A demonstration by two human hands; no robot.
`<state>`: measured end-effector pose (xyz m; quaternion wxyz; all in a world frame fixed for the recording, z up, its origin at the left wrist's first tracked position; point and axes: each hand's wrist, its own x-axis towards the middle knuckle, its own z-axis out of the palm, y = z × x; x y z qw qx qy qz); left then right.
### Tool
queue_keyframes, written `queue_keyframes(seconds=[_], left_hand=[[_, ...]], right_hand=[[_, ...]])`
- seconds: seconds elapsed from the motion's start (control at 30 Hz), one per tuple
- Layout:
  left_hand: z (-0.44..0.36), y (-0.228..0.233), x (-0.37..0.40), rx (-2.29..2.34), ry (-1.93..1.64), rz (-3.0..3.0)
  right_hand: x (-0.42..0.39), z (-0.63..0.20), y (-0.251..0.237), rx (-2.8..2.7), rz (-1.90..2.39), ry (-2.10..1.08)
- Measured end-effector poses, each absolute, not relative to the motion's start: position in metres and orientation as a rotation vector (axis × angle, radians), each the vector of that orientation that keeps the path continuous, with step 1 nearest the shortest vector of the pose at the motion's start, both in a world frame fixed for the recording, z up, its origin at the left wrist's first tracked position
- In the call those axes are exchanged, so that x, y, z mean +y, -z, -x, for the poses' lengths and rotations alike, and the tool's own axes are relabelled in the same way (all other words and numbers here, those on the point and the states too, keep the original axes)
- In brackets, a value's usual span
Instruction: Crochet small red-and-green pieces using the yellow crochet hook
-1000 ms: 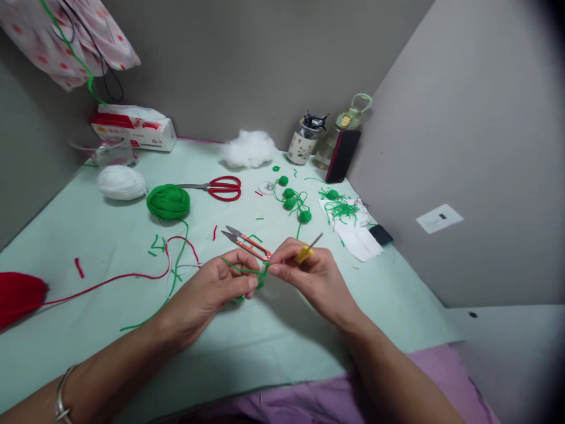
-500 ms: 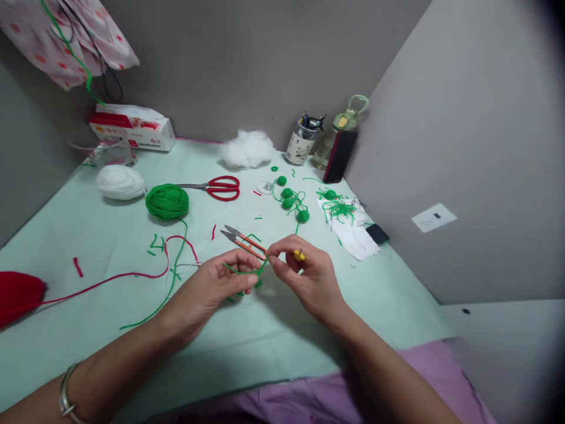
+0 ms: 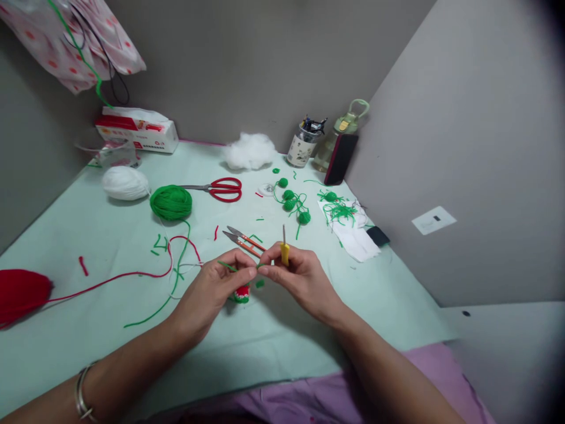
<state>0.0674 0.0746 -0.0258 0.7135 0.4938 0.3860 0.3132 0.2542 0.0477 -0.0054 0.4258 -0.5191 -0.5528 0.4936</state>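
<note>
My left hand [image 3: 225, 280] pinches a strand of green yarn [image 3: 227, 266] between thumb and forefinger. Just below its fingers hangs a small red, white and green crocheted piece [image 3: 242, 292], partly hidden by the hand. My right hand [image 3: 295, 272] is closed, thumb and forefinger pinching green yarn close to the left fingertips. A crochet hook with a yellow handle [image 3: 285, 254] is tucked in the right hand, its metal shaft pointing up. Orange-handled thread snips [image 3: 242, 240] lie on the table just beyond both hands.
Behind lie red-handled scissors [image 3: 225, 189], a green yarn ball [image 3: 171, 202], a white one [image 3: 126, 183] and white stuffing [image 3: 250, 151]. A red yarn ball [image 3: 24, 296] is far left. Small green crocheted balls [image 3: 289, 204] sit right of centre, near a phone [image 3: 341, 159] and bottle [image 3: 326, 147].
My two hands have come together, fingertips nearly touching. The crochet hook has swung upright in my right hand. More of the red crocheted piece shows beneath my left hand.
</note>
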Motion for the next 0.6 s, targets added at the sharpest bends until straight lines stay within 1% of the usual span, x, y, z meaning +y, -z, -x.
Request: queue_keyframes(seconds=[0.07,0.13,0.2,0.23,0.3,0.4,0.5,0.6], left_hand=[[-0.067,0.025,0.075,0.882,-0.662,-1.151],[-0.066,0.024,0.076,0.926,-0.645,-1.305],[-0.064,0.023,0.077,0.955,-0.71,-1.543],[-0.064,0.022,0.077,0.963,-0.756,-1.648],[-0.064,0.02,0.079,0.978,-0.816,-1.738],[-0.064,0.018,0.08,1.005,-0.754,-1.637],[-0.065,0.018,0.082,1.007,-0.737,-1.612],[-0.063,0.023,0.083,0.997,-0.775,-1.741]], right_hand=[[0.048,-0.257,0.006,-1.387,1.272,-1.352],[0.049,-0.262,0.006,-1.36,1.212,-1.595],[0.05,-0.267,0.007,-1.309,1.156,-1.792],[0.051,-0.268,0.008,-1.272,1.148,-1.817],[0.052,-0.269,0.01,-1.193,1.162,-1.738],[0.053,-0.266,0.014,-1.108,1.14,-1.581],[0.055,-0.262,0.016,-1.043,1.124,-1.57],[0.056,-0.26,0.016,-0.973,1.145,-1.63]])
